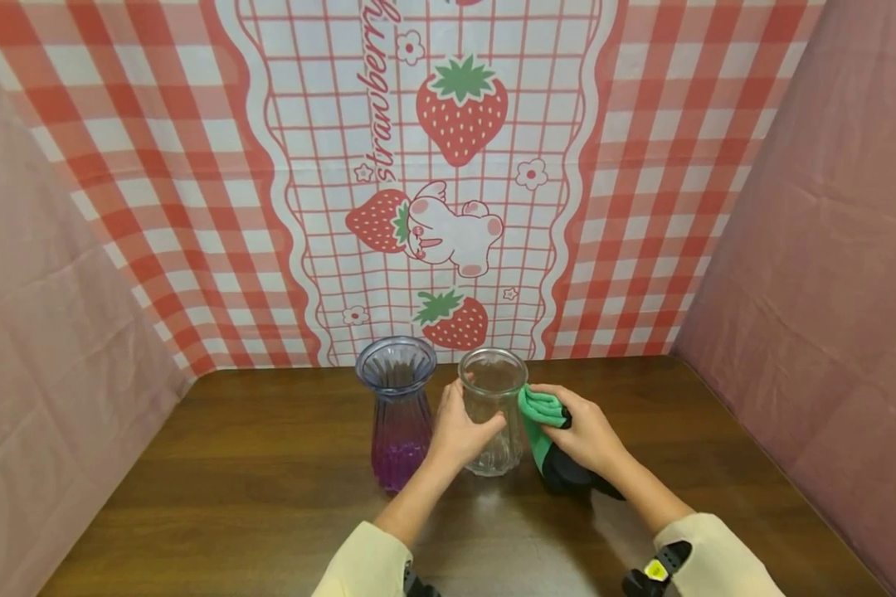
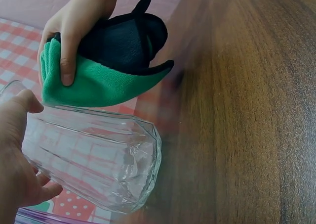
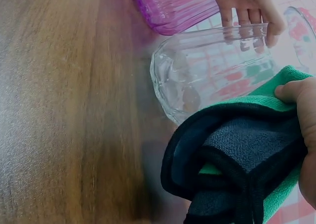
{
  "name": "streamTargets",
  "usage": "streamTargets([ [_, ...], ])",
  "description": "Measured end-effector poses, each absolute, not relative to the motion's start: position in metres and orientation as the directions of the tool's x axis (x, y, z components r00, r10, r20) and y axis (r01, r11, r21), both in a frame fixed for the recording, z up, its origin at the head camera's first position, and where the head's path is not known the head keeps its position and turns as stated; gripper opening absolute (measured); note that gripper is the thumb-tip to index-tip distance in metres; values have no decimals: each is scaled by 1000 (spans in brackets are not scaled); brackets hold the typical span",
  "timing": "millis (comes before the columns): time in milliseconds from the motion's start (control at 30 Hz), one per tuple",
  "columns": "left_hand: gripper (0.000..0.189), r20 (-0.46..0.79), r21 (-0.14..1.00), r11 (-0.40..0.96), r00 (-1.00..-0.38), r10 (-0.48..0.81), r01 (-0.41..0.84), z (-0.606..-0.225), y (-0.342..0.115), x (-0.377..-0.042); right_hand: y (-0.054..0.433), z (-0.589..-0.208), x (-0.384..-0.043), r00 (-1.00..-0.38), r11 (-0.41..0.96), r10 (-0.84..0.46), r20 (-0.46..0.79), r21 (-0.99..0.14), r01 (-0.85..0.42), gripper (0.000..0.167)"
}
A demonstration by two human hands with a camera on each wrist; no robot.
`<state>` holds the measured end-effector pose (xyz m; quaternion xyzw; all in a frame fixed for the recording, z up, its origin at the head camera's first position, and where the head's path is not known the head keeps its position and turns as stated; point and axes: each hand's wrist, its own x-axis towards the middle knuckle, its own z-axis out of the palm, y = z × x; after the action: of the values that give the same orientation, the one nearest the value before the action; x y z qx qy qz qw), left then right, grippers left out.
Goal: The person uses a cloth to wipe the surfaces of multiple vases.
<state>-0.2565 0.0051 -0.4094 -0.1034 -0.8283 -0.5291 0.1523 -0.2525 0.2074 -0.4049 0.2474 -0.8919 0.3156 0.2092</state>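
Note:
A clear glass vase with a ribbed body and a rolled rim stands upright on the table. My left hand grips it below the neck, thumb on the near side and fingers round the left; these fingers show behind the glass in the right wrist view. My right hand holds a folded cloth, green on one face and dark grey with black edging on the other. The cloth's green fold is right at the vase's right side, just under the rim, and its dark end hangs down toward the table.
Close to the left of the clear vase stands a second glass vase, bluish at the rim and purple at the base. The wooden table ends at a strawberry-print checked curtain. Pink cloth walls flank both sides.

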Motion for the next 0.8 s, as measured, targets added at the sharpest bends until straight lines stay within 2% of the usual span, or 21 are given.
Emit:
streamTargets([
  [367, 81, 344, 846, 436, -939, -8, 307, -408, 8, -252, 205, -412, -251, -826, 682, -309, 472, -495, -538, 51],
  [800, 77, 359, 855, 425, -931, -68, 298, -410, 14, -253, 212, -425, -248, -845, 718, -365, 391, -460, -523, 49],
])
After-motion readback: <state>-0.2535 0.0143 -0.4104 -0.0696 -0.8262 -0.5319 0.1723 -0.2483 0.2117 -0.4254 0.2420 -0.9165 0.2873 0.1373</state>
